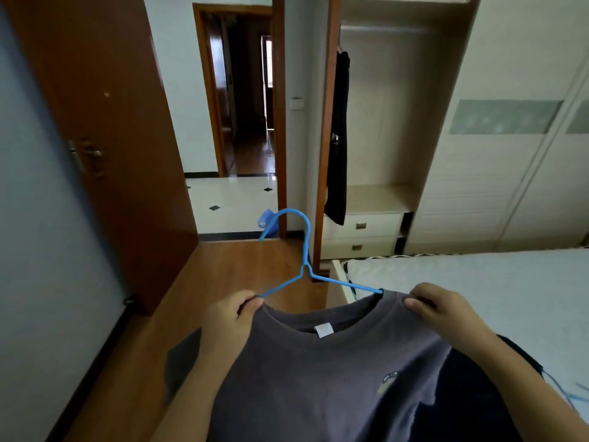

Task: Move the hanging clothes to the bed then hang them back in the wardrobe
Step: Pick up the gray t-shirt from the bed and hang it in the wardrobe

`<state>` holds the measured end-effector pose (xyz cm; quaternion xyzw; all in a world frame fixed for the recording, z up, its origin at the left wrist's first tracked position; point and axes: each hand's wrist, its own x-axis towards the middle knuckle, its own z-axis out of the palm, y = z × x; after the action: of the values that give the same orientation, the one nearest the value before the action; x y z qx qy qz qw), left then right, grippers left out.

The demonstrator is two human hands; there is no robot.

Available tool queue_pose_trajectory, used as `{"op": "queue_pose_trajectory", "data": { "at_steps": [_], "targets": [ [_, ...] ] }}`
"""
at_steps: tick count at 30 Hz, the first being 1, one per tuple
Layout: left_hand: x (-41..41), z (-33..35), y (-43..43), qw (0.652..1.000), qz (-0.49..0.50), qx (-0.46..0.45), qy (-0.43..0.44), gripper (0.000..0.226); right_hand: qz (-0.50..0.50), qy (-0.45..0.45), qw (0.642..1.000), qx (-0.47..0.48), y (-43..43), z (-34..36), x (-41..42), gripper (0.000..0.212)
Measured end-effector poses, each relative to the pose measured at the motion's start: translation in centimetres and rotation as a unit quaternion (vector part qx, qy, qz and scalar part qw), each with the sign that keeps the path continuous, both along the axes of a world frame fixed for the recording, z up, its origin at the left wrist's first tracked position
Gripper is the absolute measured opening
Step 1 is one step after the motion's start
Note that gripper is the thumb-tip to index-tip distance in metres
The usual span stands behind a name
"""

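grey t-shirt (pixel 334 378) fills the lower centre of the view, held up in front of the person with the collar uppermost and the white neck label (pixel 323 330) facing the camera. blue hanger (pixel 306 272) sits partly in the neck opening: its right arm enters the collar, its left arm runs down to the left hand, and its hook points up and away.

left hand (pixel 229 317): fingers curled, thumb and fingertips pinching the left collar edge where the hanger arm ends. right hand (pixel 443 309): fingers curled, thumb and forefinger pinching the shoulder fabric just beside the hanger's right end.

shirt position: over the wooden floor (pixel 223 282), beside the corner of the bed (pixel 478 282). a dark garment (pixel 471 393) lies on the bed beneath the right forearm.

beyond the bed, the wardrobe (pixel 382 122) stands open. a black garment (pixel 338 138) hangs at its left side, above two white drawers (pixel 360 231). a brown door (pixel 105 122) stands open at left.
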<state>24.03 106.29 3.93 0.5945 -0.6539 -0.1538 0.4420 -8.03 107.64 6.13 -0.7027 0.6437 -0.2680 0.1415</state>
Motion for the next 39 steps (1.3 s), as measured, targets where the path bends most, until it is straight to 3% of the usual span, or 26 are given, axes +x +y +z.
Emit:
{"op": "queue_pose_trajectory", "data": {
  "at_steps": [3,9,18,25,30,33,39],
  "targets": [
    [1.7,0.2,-5.0,0.999,0.029,-0.019,-0.002,0.016,0.025,0.043,0.999,-0.007,-6.3,0.5,2.9,0.035],
    [3.8,1.0,-17.8,0.998,0.048,-0.035,-0.012,0.017,0.048,0.03,0.996,-0.069,-20.1,1.1,7.1,0.041],
    [8.6,3.8,-39.0,0.996,0.039,-0.004,-0.078,0.02,0.007,-0.133,0.989,-0.065,-40.7,1.0,7.4,0.036],
    [11.0,3.2,-54.5,0.998,0.05,-0.017,-0.037,0.019,0.008,-0.026,0.998,-0.062,-53.2,1.6,10.4,0.03],
    [10.6,4.4,-65.8,0.998,0.017,-0.056,-0.039,0.014,-0.026,0.051,0.998,-0.037,-60.3,2.7,9.2,0.008],
    [8.6,5.2,-71.5,0.997,-0.022,-0.067,-0.044,0.012,-0.048,0.078,0.996,-0.022,-63.4,3.1,7.4,0.011],
    [1.9,3.8,-79.8,0.988,-0.128,-0.063,-0.055,0.015,-0.082,0.0,0.993,0.09,-65.8,2.6,2.4,0.037]
  ]
}}
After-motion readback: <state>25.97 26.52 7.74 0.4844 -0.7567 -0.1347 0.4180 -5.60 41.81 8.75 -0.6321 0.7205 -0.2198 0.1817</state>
